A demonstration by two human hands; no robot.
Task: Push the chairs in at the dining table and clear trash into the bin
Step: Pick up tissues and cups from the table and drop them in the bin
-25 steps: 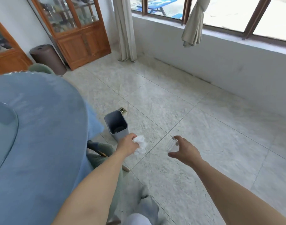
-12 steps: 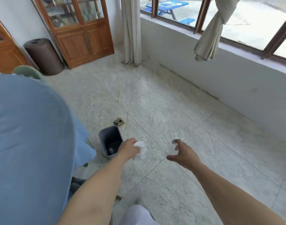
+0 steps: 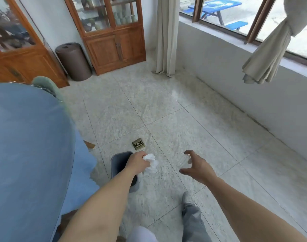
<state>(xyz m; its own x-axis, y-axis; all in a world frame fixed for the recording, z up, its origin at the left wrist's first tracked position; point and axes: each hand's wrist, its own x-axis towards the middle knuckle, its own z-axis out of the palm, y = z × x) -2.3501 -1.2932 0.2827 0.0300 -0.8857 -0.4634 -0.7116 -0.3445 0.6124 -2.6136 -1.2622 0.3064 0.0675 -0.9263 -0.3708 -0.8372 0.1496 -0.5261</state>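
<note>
The grey bin (image 3: 123, 169) stands on the floor by the blue worktop (image 3: 27, 145), right under the left arm. The left hand (image 3: 137, 162) is nearer and squeezes a white tissue (image 3: 151, 163) just past the bin's rim. The right hand (image 3: 195, 165) curls around a clear plastic cup (image 3: 184, 161), farther right.

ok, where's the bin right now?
Head view, lower centre: the grey bin stands on the floor beside the blue-clothed table, partly under the left hand holding a crumpled tissue, just below a brass floor socket.
</note>
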